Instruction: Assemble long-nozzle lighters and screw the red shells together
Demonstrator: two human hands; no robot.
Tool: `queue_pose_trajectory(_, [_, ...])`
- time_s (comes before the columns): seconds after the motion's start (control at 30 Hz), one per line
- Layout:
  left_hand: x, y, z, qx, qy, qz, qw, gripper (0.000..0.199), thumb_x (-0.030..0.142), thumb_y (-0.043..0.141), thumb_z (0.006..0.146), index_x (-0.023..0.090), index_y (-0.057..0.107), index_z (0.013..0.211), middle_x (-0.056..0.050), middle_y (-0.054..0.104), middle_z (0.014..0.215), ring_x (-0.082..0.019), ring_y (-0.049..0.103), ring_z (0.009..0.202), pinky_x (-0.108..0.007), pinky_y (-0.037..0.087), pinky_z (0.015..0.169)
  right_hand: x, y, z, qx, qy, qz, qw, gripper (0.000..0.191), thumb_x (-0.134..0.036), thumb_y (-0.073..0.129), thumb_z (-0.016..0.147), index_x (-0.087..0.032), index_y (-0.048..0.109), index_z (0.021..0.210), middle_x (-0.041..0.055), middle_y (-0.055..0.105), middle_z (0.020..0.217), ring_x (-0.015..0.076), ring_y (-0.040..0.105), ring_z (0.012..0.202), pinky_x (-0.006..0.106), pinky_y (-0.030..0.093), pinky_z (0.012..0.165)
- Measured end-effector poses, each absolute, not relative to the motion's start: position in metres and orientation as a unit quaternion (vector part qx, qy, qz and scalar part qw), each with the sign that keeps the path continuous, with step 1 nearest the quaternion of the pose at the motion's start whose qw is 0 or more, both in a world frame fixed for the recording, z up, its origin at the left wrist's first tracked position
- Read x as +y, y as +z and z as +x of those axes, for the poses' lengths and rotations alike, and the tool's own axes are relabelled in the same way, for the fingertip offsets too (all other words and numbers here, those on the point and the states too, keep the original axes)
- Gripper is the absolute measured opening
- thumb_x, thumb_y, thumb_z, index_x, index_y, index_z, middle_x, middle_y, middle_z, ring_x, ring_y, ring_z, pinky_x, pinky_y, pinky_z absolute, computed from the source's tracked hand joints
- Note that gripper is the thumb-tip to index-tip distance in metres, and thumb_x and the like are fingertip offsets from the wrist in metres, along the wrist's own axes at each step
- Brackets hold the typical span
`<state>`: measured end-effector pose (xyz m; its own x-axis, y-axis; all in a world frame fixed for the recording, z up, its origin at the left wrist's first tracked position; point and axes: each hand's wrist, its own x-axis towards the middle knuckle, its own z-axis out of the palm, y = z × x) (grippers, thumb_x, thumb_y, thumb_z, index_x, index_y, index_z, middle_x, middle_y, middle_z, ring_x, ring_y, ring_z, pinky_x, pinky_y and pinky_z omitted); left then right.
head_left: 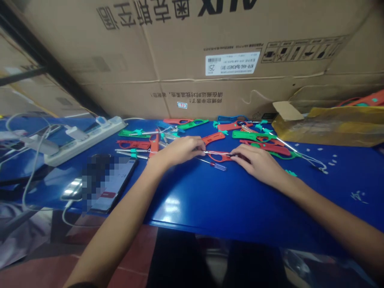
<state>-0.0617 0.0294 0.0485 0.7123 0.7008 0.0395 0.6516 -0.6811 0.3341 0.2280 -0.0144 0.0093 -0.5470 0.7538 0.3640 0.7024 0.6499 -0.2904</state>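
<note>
My left hand (187, 149) is closed, its fingertips pinching the metal tube of a long-necked lighter, mostly hidden by the hand. From the tube's end a thin white wire (217, 153) runs across to my right hand (253, 161). That hand is also closed, with thumb and fingers on a small black part (232, 155), probably the igniter. Between both hands, just at the fingertips, lies a red lighter handle shell (220, 159) with a loop-shaped trigger guard. A screwdriver with a clear purple handle (219, 167) rests on the blue table just in front of it.
Red and green lighter shells (249, 136) with metal tubes lie scattered behind my hands. A taped carton (330, 126) stands at the right. To the left are a power strip (87, 138) with cables and a phone (120, 180). A large cardboard box (180, 52) walls the back.
</note>
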Motion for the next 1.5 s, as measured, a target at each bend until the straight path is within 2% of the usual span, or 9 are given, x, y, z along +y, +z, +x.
queue_pose_trajectory(0.1, [0.032,0.044,-0.062,0.370,0.088,0.914,0.141,0.015,0.027,0.061,0.097,0.018,0.072,0.102,-0.005,0.070,0.107,-0.018,0.064,0.092,-0.029,0.043,0.077,-0.014,0.009,0.228,-0.877,0.066,-0.414,0.235,0.021,-0.032,0.052,0.102,-0.020,0.068,0.108,0.0084,0.074,0.108,0.0242,0.071,0.096,0.036,0.055,0.078])
queue_pose_trajectory(0.27, [0.033,0.040,-0.061,0.373,0.113,0.909,0.147,0.024,0.030,0.059,0.099,0.017,0.069,0.118,-0.006,0.070,0.106,-0.018,0.065,0.091,-0.029,0.046,0.077,-0.012,0.008,0.229,-0.876,0.079,-0.410,0.241,0.021,-0.032,0.052,0.102,-0.020,0.068,0.107,0.0079,0.073,0.106,0.0234,0.070,0.094,0.036,0.055,0.079])
queue_pose_trajectory(0.4, [0.036,0.038,-0.061,0.350,0.108,0.919,0.148,0.022,0.029,0.060,0.099,0.017,0.075,0.110,-0.008,0.070,0.111,-0.019,0.066,0.093,-0.031,0.048,0.082,-0.010,0.007,0.229,-0.875,0.102,-0.405,0.246,0.020,-0.031,0.052,0.102,-0.020,0.068,0.107,0.0075,0.073,0.106,0.0225,0.069,0.093,0.036,0.054,0.079])
queue_pose_trajectory(0.57, [0.038,0.035,-0.061,0.336,0.115,0.927,0.117,0.022,0.027,0.061,0.098,0.019,0.077,0.111,-0.008,0.072,0.111,-0.021,0.068,0.098,-0.033,0.050,0.086,-0.010,0.008,0.227,-0.872,0.108,-0.402,0.256,0.021,-0.030,0.050,0.103,-0.019,0.068,0.107,0.0085,0.072,0.105,0.0239,0.068,0.096,0.039,0.053,0.084])
queue_pose_trajectory(0.97, [0.033,0.035,-0.057,0.329,0.108,0.925,0.155,0.027,0.032,0.057,0.101,0.020,0.077,0.116,-0.008,0.070,0.111,-0.019,0.067,0.098,-0.032,0.052,0.086,-0.008,0.006,0.231,-0.859,0.100,-0.433,0.253,0.023,-0.030,0.050,0.101,-0.020,0.070,0.104,0.0092,0.074,0.103,0.0244,0.068,0.093,0.039,0.053,0.082])
queue_pose_trajectory(1.07, [0.032,0.035,-0.055,0.323,0.113,0.927,0.154,0.029,0.034,0.055,0.102,0.020,0.079,0.110,-0.008,0.071,0.107,-0.019,0.067,0.095,-0.032,0.051,0.085,-0.008,0.006,0.232,-0.862,0.102,-0.429,0.250,0.023,-0.031,0.049,0.101,-0.020,0.069,0.105,0.0085,0.073,0.103,0.0238,0.068,0.093,0.039,0.053,0.081])
queue_pose_trajectory(1.3, [0.034,0.029,-0.049,0.350,0.156,0.915,0.126,0.019,0.029,0.063,0.098,0.017,0.076,0.106,-0.007,0.074,0.102,-0.019,0.067,0.091,-0.032,0.051,0.082,-0.008,0.004,0.234,-0.864,0.087,-0.429,0.247,0.025,-0.033,0.048,0.102,-0.020,0.069,0.105,0.0093,0.074,0.106,0.0255,0.069,0.099,0.039,0.054,0.084])
queue_pose_trajectory(1.4, [0.036,0.026,-0.050,0.334,0.157,0.920,0.133,0.018,0.029,0.062,0.098,0.017,0.076,0.100,-0.007,0.073,0.101,-0.019,0.066,0.093,-0.033,0.051,0.085,-0.008,0.004,0.234,-0.861,0.086,-0.434,0.252,0.025,-0.034,0.049,0.101,-0.020,0.069,0.106,0.0091,0.074,0.102,0.0253,0.070,0.093,0.039,0.055,0.079])
queue_pose_trajectory(1.5, [0.038,0.025,-0.051,0.341,0.163,0.915,0.144,0.018,0.029,0.065,0.097,0.017,0.078,0.099,-0.007,0.073,0.102,-0.020,0.065,0.098,-0.034,0.050,0.090,-0.009,0.004,0.233,-0.860,0.094,-0.430,0.258,0.027,-0.034,0.048,0.102,-0.020,0.070,0.111,0.0093,0.074,0.108,0.0263,0.069,0.100,0.042,0.056,0.084])
